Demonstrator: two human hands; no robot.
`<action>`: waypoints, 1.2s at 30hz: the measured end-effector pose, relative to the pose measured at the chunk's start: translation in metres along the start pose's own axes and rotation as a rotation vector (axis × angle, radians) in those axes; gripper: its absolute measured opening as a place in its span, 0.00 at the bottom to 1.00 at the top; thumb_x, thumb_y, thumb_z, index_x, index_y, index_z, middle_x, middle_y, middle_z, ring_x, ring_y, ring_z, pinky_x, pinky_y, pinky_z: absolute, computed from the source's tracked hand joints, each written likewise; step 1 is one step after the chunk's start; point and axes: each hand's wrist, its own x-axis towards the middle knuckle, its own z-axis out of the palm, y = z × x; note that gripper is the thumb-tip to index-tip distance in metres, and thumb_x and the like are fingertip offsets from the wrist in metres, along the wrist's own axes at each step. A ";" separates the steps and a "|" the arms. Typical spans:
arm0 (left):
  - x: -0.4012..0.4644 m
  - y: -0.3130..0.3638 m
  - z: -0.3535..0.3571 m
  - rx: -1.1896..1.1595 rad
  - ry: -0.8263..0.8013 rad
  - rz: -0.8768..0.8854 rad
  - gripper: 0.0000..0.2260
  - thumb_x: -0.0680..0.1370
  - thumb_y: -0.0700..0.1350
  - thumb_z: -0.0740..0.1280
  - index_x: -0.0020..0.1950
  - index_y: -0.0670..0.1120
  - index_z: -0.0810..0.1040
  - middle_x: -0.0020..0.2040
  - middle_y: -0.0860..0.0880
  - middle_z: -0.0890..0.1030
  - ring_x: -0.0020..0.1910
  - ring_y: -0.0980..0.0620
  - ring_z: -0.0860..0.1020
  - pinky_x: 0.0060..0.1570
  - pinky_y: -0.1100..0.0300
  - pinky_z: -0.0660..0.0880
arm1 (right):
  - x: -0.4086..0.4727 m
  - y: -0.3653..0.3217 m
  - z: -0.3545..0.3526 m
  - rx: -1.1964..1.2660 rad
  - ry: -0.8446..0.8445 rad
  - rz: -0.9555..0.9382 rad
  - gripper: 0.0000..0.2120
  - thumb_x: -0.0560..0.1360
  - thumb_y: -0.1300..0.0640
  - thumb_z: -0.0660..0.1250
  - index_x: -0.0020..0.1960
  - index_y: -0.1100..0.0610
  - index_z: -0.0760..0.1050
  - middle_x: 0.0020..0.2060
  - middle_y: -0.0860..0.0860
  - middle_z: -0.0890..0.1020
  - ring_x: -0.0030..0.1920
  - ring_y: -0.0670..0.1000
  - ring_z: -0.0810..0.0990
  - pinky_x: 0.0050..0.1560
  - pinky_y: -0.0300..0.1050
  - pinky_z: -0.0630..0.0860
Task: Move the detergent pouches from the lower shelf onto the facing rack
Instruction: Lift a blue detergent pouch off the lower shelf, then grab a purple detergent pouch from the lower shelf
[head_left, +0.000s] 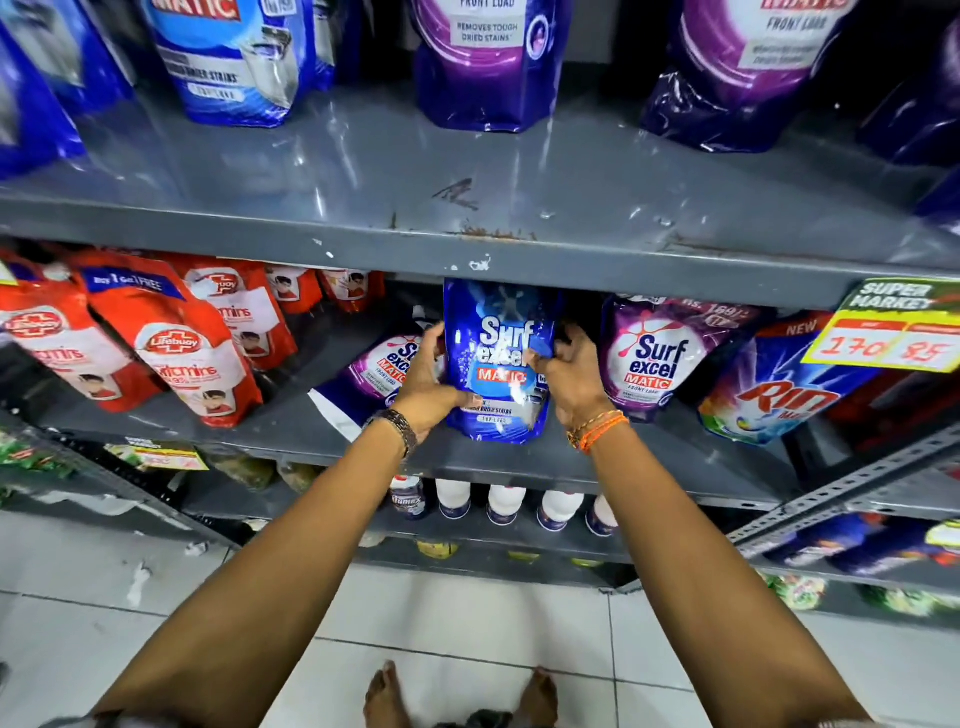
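Observation:
A blue Surf Excel Matic pouch (498, 358) stands upright at the front of the lower grey shelf (291, 431), just under the edge of the shelf above. My left hand (428, 382) grips its left side and my right hand (571, 371) grips its right side. To its left a purple Surf Excel pouch (371, 379) lies tilted, partly hidden behind my left hand. Another purple Surf Excel pouch (654, 353) stands to the right. On the upper shelf (467, 208) stand a blue pouch (234, 57) and purple pouches (488, 57).
Red Lifebuoy refill pouches (176, 338) fill the left of the lower shelf. A Rin pouch (779, 395) and a yellow price tag (893, 332) are at the right. White bottles (504, 504) stand one shelf down. My bare feet (462, 696) rest on white floor tiles.

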 end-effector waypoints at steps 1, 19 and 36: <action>0.005 0.000 0.001 0.023 0.004 0.039 0.46 0.63 0.19 0.70 0.75 0.48 0.62 0.60 0.50 0.78 0.56 0.53 0.80 0.48 0.58 0.83 | 0.001 -0.002 0.001 -0.005 0.024 -0.033 0.25 0.73 0.78 0.65 0.66 0.60 0.67 0.49 0.57 0.83 0.40 0.42 0.86 0.39 0.38 0.84; 0.048 -0.015 0.000 0.459 -0.007 0.151 0.47 0.69 0.30 0.75 0.79 0.45 0.50 0.71 0.45 0.73 0.66 0.45 0.76 0.67 0.46 0.74 | 0.000 0.021 0.010 -0.106 0.278 -0.205 0.28 0.72 0.78 0.66 0.66 0.55 0.71 0.54 0.42 0.80 0.57 0.49 0.81 0.65 0.59 0.78; 0.081 -0.039 -0.157 0.583 -0.013 -0.370 0.31 0.72 0.38 0.75 0.73 0.38 0.69 0.73 0.41 0.72 0.70 0.43 0.72 0.69 0.55 0.68 | -0.048 0.102 0.152 0.096 0.164 0.379 0.10 0.71 0.67 0.72 0.47 0.56 0.77 0.45 0.57 0.83 0.47 0.54 0.81 0.54 0.57 0.79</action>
